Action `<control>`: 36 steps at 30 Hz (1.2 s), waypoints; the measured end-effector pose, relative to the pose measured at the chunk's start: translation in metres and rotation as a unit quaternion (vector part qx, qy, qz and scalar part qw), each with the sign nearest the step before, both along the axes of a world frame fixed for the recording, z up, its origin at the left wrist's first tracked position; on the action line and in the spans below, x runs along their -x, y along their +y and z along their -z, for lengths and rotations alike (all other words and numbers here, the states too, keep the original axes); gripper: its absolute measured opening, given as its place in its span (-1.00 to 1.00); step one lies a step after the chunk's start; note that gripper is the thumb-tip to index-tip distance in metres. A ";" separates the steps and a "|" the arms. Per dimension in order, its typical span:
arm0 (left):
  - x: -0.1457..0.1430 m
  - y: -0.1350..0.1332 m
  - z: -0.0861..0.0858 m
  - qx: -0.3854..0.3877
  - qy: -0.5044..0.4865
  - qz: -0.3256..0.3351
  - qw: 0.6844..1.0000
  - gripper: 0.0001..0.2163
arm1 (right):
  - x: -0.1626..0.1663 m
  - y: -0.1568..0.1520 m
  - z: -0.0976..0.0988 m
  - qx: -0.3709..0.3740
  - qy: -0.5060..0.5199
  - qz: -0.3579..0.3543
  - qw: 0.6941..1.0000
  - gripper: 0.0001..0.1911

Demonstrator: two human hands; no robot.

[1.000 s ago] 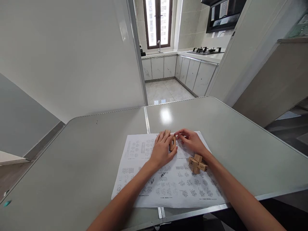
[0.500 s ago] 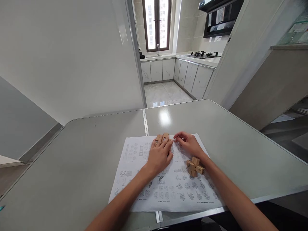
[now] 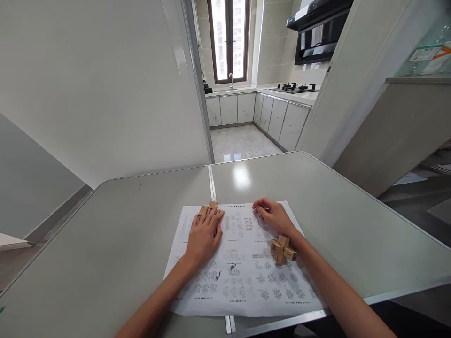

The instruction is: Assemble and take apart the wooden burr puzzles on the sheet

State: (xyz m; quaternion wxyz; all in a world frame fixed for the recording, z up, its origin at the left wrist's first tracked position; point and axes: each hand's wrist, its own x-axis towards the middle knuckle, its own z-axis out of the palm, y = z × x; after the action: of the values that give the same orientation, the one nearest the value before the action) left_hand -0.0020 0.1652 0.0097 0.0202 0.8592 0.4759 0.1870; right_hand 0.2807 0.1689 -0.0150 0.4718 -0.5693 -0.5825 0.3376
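My left hand (image 3: pixel 204 238) lies over several numbered wooden puzzle pieces (image 3: pixel 212 205), near the top left of a printed sheet (image 3: pixel 243 307). Its fingers bend over the pieces and partly cover them. My right hand (image 3: pixel 273 216) rests by the sheet's upper right edge with curled fingers. Whatever its fingertips may pinch is hidden. Just below that hand, beside the right forearm, an assembled cross-shaped wooden block puzzle (image 3: pixel 282 249) sits on the sheet, with black numbers on its faces. Small line diagrams in rows cover the paper.
The grey table (image 3: pixel 116 244) has a metal seam (image 3: pixel 212 184) down its middle and a metal-trimmed edge. Beyond it are a white wall panel (image 3: pixel 105 84) and a kitchen with a gas stove (image 3: pixel 294 88). A shelf with glassy items (image 3: pixel 428 56) stands at the right.
My left hand has slid left across the sheet with the wooden pieces under it, baring diagrams in the middle. My right hand and the cross-shaped puzzle have stayed in place on the sheet.
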 end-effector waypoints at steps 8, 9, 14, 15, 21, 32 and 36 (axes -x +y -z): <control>0.020 0.000 -0.010 -0.032 -0.011 -0.028 0.999 -0.63 | 0.001 -0.001 0.002 0.018 0.012 -0.004 1.000 -0.75; 0.020 0.000 -0.011 -0.039 -0.014 -0.033 0.999 -0.64 | 0.001 0.000 0.002 0.020 0.014 -0.004 1.000 -0.75; 0.023 0.005 -0.008 -0.041 -0.025 -0.043 0.998 -0.56 | -0.005 -0.004 -0.010 0.033 0.033 -0.034 0.998 -0.66; 0.024 0.007 -0.006 -0.036 -0.024 -0.039 0.998 -0.54 | -0.008 -0.008 -0.015 0.037 0.038 -0.041 0.998 -0.62; 0.025 0.010 0.003 -0.040 -0.027 -0.033 0.998 -0.55 | -0.036 -0.062 -0.051 0.077 0.015 0.023 0.997 -0.52; 0.018 0.002 -0.007 -0.061 -0.060 -0.028 0.996 -0.53 | -0.023 -0.148 -0.034 0.119 -0.105 0.105 0.982 -0.42; 0.013 -0.007 -0.011 -0.059 -0.079 0.037 0.994 -0.55 | -0.007 -0.163 -0.026 0.118 -0.142 0.162 0.969 -0.51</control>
State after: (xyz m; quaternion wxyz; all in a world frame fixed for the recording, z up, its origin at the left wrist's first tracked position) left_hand -0.0146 0.1581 0.0207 0.0139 0.8586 0.4288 0.2807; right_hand 0.2876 0.0059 0.0108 0.3619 -0.7500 -0.4996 0.2387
